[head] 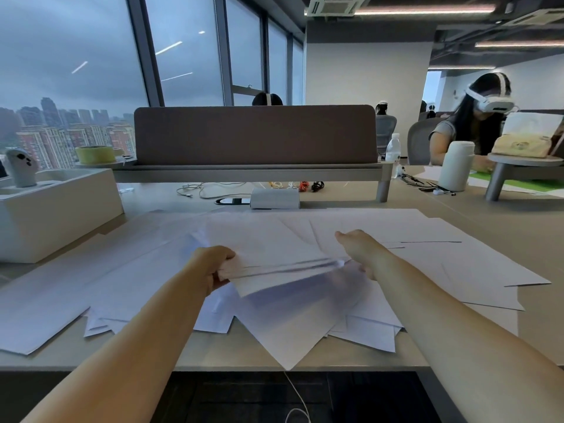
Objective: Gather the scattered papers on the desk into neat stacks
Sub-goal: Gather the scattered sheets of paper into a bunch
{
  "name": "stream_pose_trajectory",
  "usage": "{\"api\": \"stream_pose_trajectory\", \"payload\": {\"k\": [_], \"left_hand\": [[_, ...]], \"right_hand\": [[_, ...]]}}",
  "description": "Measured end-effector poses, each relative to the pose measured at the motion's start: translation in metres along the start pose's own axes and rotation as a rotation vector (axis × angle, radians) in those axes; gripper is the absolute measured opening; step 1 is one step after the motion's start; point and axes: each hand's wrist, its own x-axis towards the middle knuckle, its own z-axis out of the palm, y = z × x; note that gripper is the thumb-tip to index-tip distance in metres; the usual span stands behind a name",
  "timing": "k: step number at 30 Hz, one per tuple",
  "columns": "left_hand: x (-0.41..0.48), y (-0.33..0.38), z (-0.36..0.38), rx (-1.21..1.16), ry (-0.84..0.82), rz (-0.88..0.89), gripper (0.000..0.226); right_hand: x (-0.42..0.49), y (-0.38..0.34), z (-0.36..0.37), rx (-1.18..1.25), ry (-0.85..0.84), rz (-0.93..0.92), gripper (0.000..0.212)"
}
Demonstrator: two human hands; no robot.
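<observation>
The left hand (213,267) grips the paper bundle (274,265). Its long side runs across to the right hand (360,250) (can't tell if that one holds). Loose sheets (457,261) lie toward the desk's (503,218) right edge.

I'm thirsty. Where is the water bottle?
In the head view, the water bottle stands far back on the right, at the right end of the brown divider, left of the white flask.
</observation>
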Motion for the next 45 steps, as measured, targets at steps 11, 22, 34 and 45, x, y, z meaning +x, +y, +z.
{"api": "stream_pose_trajectory", "payload": {"k": [11,22,34,45], "left_hand": [[-0.022,-0.01,-0.014,0.469,0.005,0.023,0.015],[-0.019,-0.003,-0.015,0.373,-0.01,0.0,0.014],[0.02,0.005,-0.003,0.772,0.003,0.148,0.035],[0.031,0.005,0.013,0.462,-0.06,0.127,0.014]], "right_hand": [[-0.008,-0.003,0.014,-0.373,-0.118,0.104,0.009],[0.003,0.011,0.022,-0.317,0.033,0.084,0.021],[0.022,0.0,0.016,-0.058,0.121,0.088,0.016],[0.024,0.004,0.013,0.132,-0.062,0.199,0.053]]}}
